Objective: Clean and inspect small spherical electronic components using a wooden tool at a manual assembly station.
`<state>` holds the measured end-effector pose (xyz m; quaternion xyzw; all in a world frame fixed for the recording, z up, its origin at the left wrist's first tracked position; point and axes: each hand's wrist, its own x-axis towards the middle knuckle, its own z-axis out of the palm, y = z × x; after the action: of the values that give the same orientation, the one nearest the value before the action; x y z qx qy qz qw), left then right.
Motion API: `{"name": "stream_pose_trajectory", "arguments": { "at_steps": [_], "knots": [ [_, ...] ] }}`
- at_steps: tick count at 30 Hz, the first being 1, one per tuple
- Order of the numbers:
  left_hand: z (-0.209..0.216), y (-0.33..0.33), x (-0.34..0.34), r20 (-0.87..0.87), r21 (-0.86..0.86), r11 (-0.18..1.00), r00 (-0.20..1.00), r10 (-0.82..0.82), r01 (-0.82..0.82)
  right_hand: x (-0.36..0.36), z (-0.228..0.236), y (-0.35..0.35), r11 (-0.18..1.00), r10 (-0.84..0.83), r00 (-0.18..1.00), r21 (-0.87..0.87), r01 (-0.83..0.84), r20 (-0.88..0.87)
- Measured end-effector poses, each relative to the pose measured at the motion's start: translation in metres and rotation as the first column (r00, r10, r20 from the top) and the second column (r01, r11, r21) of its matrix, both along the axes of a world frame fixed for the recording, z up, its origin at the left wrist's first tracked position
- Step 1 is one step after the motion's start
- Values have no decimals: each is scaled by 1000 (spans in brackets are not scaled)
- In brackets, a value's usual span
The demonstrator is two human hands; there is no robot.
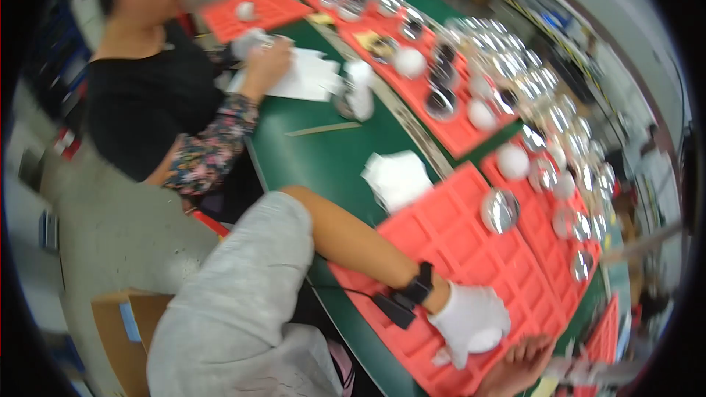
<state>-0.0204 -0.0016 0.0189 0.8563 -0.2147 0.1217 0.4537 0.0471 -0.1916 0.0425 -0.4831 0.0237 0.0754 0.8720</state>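
My left hand (pixel 471 321), in a white glove, is over the near end of a red compartment tray (pixel 460 242). Its fingers look curled around something pale and rounded, which blends with the glove. Black straps and a small black box (pixel 395 311) with a cable sit at that wrist. Close beside it, at the lower right, is my bare right hand (pixel 521 362) with bent fingers; what they hold, if anything, is hidden. A shiny silver dome (pixel 500 211) rests in the tray's far right part.
Red trays with white balls (pixel 512 162) and shiny domes (pixel 441 103) line the green table (pixel 294 132). White sheets (pixel 397 179) lie beyond my tray. At the left, a co-worker (pixel 158 95) handles a pale object over papers. A cardboard box (pixel 121 331) stands on the floor.
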Motion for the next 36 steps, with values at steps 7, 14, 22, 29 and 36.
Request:
{"name": "stream_pose_trajectory", "arguments": {
  "at_steps": [7,14,22,29,36],
  "knots": [
    [0,23,12,-97,45,978,976,-197,202,3,-6,43,881,333,943,359,-309,-6],
    [-8,6,22,-142,-73,986,977,-160,151,-6,-2,29,916,304,923,193,-351,234],
    [-4,4,21,-207,-22,986,964,-168,167,-14,-10,23,834,412,836,220,-506,364],
    [-5,6,22,-221,1,987,963,-157,161,-10,-11,28,846,344,901,328,-419,264],
    [-8,8,24,-193,-44,982,963,-189,184,-5,-12,28,823,334,911,397,-407,242]
  ]
}}
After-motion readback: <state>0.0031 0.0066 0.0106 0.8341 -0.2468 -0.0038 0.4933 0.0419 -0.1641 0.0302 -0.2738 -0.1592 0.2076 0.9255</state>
